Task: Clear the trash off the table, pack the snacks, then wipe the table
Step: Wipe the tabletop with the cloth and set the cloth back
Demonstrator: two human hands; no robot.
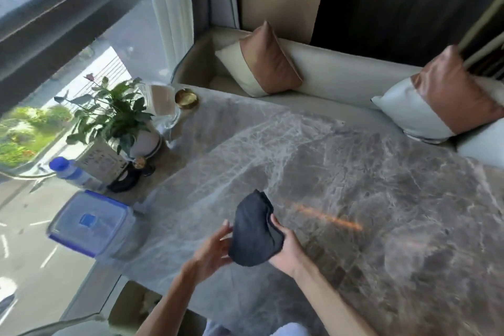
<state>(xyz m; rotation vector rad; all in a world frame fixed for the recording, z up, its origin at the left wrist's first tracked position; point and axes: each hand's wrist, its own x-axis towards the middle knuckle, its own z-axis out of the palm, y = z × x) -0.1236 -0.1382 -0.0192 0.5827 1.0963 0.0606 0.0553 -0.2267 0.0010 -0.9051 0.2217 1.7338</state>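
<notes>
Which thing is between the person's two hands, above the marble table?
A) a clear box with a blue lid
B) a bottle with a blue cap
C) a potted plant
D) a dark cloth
D: the right hand grips the dark cloth and the left hand touches its other side; the box, bottle and plant stand at the left edge of the table.

The marbled surface [354,172] carries a blue-rimmed container [90,224], a bottle [71,172], a potted plant [120,117] and a gold dish [186,99], all leftward.
</notes>
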